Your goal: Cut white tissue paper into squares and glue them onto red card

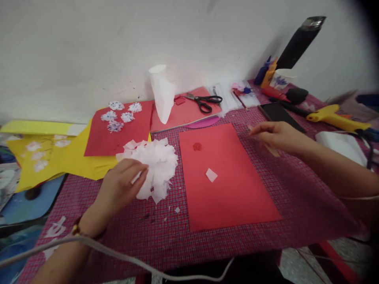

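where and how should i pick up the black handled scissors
I'd take the scissors by their black handle loops, coming from the right, the side nearer the right hand. They lie flat with the loops facing right, while the blades point left, toward the white paper cone.

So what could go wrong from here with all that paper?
The loose white pieces beside the left hand might scatter if brushed. The dark spot on the central red sheet could smear, if wet; I can't tell. The pale cord in the foreground might snag that hand.
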Available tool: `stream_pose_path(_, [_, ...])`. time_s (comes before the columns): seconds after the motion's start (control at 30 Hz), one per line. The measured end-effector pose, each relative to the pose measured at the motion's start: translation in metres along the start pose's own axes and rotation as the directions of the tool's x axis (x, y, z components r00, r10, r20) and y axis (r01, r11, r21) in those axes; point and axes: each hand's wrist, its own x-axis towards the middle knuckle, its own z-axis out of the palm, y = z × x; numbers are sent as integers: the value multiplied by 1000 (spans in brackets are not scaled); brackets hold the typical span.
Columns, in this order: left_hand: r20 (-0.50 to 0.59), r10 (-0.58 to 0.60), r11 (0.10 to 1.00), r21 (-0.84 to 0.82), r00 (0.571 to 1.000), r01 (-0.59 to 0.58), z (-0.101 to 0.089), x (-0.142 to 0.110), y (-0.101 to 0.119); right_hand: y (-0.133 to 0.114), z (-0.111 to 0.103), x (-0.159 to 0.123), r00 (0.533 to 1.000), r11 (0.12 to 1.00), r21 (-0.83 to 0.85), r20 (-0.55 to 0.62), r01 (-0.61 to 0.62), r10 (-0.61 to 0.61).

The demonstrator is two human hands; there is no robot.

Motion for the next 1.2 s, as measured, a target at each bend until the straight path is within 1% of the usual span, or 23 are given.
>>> stream_pose_path(0.03, [2, -88, 995, -51, 996, 88, 2, 9, -5, -7, -1, -3, 998, 966, 253, 48, -53, 42])
stream_pose_path(0.07, [6, -160, 982, -103, 987, 159, 5, 18, -8, -15, -1, -6, 995, 881, 463, 80, -94, 64])
stream_pose_path(0.1, [18, -209, 966, -149, 978, 210, 9, 27, -10, -22, 1, -8, 993, 779, 618, 106, -107, 52])
stream_pose_path(0.13, [35, -237, 953, -184, 971, 239, 15, 35, -11, -30, 4, -10, 993, 691, 715, 116, -107, 34])
stream_pose_path(0.17, [53, -243, 947, -205, 969, 249, 21, 42, -11, -37, 8, -11, 994, 630, 771, 109, -96, 17])
stream_pose_path(0.2, [78, -234, 946, -212, 969, 245, 29, 49, -11, -44, 12, -12, 993, 597, 796, 122, -97, -1])
stream_pose_path(0.27, [153, -186, 954, -208, 971, 215, 44, 59, -11, -56, 23, -14, 989, 561, 822, 143, -92, -48])
stream_pose_path(0.33, [207, -142, 952, -240, 968, 191, 54, 66, -9, -67, 34, -15, 979, 486, 871, 154, -69, -137])
stream_pose_path(0.37, [201, -138, 943, -274, 970, 191, 55, 70, -8, -72, 39, -15, 971, 432, 900, 146, -52, -187])
stream_pose_path(0.4, [168, -156, 929, -310, 973, 203, 55, 73, -5, -77, 44, -16, 963, 376, 926, 133, -36, -236])
stream_pose_path(0.43, [116, -197, 911, -345, 974, 225, 51, 76, -1, -81, 48, -16, 953, 323, 946, 120, -25, -279])
stream_pose_path(0.47, [54, -257, 890, -375, 965, 258, 45, 79, 4, -86, 51, -16, 942, 275, 961, 106, -16, -317])
stream_pose_path(0.53, [-32, -381, 838, -435, 924, 330, 30, 85, 17, -96, 57, -14, 923, 208, 978, 74, 6, -377])
stream_pose_path(0.57, [-41, -431, 803, -474, 902, 362, 22, 89, 24, -102, 58, -13, 915, 188, 982, 54, 25, -400])
stream_pose_path(0.6, [-16, -472, 754, -526, 881, 394, 15, 92, 32, -108, 59, -10, 907, 180, 983, 35, 45, -420])
stream_pose_path(0.67, [54, -547, 627, -635, 836, 451, 7, 100, 47, -122, 57, -4, 894, 181, 978, -13, 105, -449])
stream_pose_path(0.73, [94, -582, 508, -734, 807, 451, 6, 111, 59, -137, 53, 1, 878, 203, 963, -61, 177, -475])
stream_pose_path(0.8, [88, -589, 426, -810, 804, 402, 10, 123, 65, -148, 46, 5, 867, 236, 942, -97, 239, -489])
stream_pose_path(0.87, [77, -593, 371, -857, 801, 357, 14, 136, 67, -154, 40, 8, 857, 297, 905, -125, 305, -500])
stream_pose_path(0.97, [78, -605, 310, -894, 792, 325, 19, 149, 65, -149, 34, 18, 837, 432, 781, -204, 452, -507])
stream_pose_path(1.03, [87, -603, 277, -910, 793, 310, 22, 152, 61, -140, 34, 26, 817, 497, 690, -247, 526, -522])
stream_pose_path(1.1, [115, -598, 245, -916, 793, 318, 26, 152, 58, -132, 38, 33, 810, 519, 676, -207, 524, -548])
stream_pose_path(1.2, [182, -595, 199, -910, 783, 363, 38, 150, 53, -127, 48, 40, 820, 514, 751, -62, 414, -569])
